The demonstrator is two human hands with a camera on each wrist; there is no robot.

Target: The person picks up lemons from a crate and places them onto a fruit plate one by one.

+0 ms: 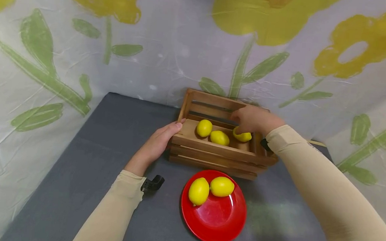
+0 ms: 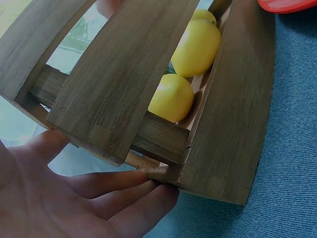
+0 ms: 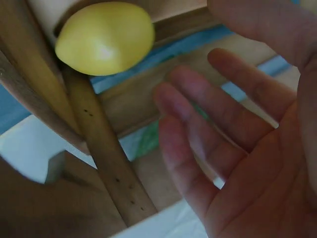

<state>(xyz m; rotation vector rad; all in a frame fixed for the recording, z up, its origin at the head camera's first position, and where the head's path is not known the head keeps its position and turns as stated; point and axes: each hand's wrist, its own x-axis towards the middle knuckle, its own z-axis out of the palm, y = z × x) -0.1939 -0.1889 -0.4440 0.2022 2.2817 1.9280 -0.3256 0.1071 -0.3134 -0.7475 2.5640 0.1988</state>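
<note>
Red plate (image 1: pixel 214 220): two lemons (image 1: pixel 199 191). Wooden crate (image 1: pixel 208 147): three; right fingers (image 3: pixel 185 166) apart above, left fingers (image 2: pixel 106 183) touching end.

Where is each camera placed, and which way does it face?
Head: worn on the head, facing forward and down at the wooden crate and red plate; left hand, right hand and sleeves show.
Left wrist: on that wrist, facing the crate's slats; left hand shows.
Right wrist: on that wrist, facing a lemon; right hand shows.
Shared: head and left wrist both show the plate.
</note>
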